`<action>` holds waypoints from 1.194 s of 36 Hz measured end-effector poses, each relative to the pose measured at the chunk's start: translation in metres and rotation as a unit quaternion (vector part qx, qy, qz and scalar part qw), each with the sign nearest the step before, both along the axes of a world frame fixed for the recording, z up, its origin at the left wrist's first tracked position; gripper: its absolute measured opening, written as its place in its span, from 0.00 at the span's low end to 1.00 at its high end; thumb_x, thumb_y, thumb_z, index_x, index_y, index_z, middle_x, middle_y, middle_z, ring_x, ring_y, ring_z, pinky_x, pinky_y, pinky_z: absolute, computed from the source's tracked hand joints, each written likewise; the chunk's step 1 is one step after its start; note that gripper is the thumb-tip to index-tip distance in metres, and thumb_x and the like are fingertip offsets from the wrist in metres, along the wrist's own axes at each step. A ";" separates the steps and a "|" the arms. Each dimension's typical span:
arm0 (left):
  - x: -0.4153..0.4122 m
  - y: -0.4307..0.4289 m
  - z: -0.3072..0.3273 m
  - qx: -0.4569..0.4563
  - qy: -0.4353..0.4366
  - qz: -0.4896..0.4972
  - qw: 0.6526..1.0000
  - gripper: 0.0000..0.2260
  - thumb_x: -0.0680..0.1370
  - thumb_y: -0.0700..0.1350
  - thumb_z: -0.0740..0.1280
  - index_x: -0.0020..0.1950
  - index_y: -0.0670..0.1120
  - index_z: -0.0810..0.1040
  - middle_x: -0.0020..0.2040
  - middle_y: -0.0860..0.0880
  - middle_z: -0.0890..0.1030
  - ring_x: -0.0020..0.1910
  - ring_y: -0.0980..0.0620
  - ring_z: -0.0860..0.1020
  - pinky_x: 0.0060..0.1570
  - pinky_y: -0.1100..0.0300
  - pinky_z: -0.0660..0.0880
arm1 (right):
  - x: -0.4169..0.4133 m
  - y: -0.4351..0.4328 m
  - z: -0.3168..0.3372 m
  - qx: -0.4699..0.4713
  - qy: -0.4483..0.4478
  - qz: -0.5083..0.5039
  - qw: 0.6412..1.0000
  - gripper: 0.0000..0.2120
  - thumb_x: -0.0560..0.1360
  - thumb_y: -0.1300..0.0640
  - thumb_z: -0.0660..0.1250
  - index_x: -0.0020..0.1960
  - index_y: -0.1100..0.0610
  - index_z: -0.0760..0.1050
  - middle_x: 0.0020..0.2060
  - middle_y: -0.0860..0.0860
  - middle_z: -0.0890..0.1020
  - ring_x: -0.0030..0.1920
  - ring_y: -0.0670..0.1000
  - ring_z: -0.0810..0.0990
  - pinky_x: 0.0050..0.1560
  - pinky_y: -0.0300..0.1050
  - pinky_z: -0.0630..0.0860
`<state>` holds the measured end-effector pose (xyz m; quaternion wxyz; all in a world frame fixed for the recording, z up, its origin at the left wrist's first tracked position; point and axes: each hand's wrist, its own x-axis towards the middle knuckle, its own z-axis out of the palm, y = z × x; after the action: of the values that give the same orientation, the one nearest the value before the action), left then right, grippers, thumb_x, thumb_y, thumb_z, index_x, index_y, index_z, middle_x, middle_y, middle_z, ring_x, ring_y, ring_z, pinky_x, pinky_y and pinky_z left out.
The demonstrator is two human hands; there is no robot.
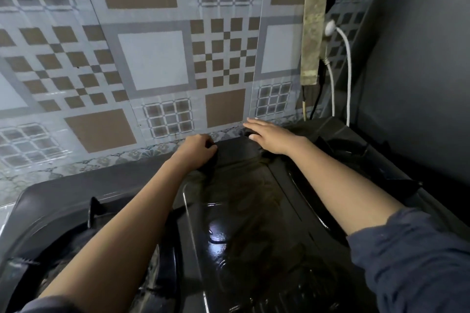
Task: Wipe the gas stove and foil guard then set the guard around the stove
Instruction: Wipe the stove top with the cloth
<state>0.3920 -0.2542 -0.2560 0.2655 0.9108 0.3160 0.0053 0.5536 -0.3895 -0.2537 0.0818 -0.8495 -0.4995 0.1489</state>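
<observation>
The black gas stove [236, 211] fills the lower part of the head view, and its glossy middle panel shows wet streaks. The foil guard [152, 63], printed with brown and grey tile squares, stands upright right behind the stove in creased panels. My left hand [197, 151] is curled at the stove's back edge, gripping what looks like a dark cloth [209, 168]. My right hand [269, 137] lies flat with its fingers apart on the back edge, fingertips at the foot of the guard.
A worn power strip [314, 35] hangs on the wall at the right, with a white plug and cables [348, 79] dropping behind the stove. A grey wall closes the right side. Burner supports [94, 211] stand at the left. A patterned counter [63, 168] runs along the stove's back left.
</observation>
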 end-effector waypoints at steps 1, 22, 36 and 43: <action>0.004 -0.002 0.000 -0.001 0.001 -0.001 1.000 0.13 0.79 0.48 0.61 0.61 0.43 0.74 0.57 0.43 0.78 0.53 0.47 0.77 0.50 0.55 0.73 | 0.006 -0.003 0.001 -0.006 0.002 -0.005 1.000 0.23 0.81 0.53 0.52 0.75 0.49 0.53 0.76 0.45 0.52 0.76 0.47 0.49 0.75 0.49 0.50; 0.079 -0.039 -0.006 -0.017 -0.022 -0.058 0.998 0.12 0.80 0.48 0.60 0.58 0.43 0.75 0.55 0.43 0.78 0.49 0.47 0.77 0.49 0.54 0.75 | 0.095 -0.057 0.004 0.039 0.082 -0.036 0.995 0.21 0.79 0.55 0.59 0.72 0.47 0.63 0.74 0.45 0.59 0.74 0.49 0.56 0.73 0.49 0.54; 0.094 -0.050 -0.010 -0.012 -0.046 -0.054 0.997 0.12 0.80 0.46 0.59 0.59 0.43 0.75 0.54 0.43 0.79 0.48 0.46 0.78 0.50 0.50 0.78 | 0.118 -0.096 0.001 0.126 0.055 -0.079 0.987 0.22 0.76 0.62 0.65 0.68 0.49 0.69 0.71 0.43 0.66 0.72 0.47 0.61 0.74 0.51 0.55; 0.095 -0.051 -0.011 -0.008 -0.050 -0.055 0.997 0.12 0.80 0.46 0.59 0.59 0.44 0.76 0.54 0.43 0.79 0.48 0.45 0.78 0.48 0.51 0.77 | 0.125 -0.115 -0.009 0.159 -0.026 -0.126 0.979 0.21 0.76 0.60 0.65 0.68 0.49 0.69 0.71 0.45 0.67 0.70 0.50 0.66 0.70 0.53 0.64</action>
<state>0.4867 -0.3055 -0.2674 0.2879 0.9234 0.2516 0.0339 0.6787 -0.5044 -0.2629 0.2212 -0.8853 -0.4077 0.0340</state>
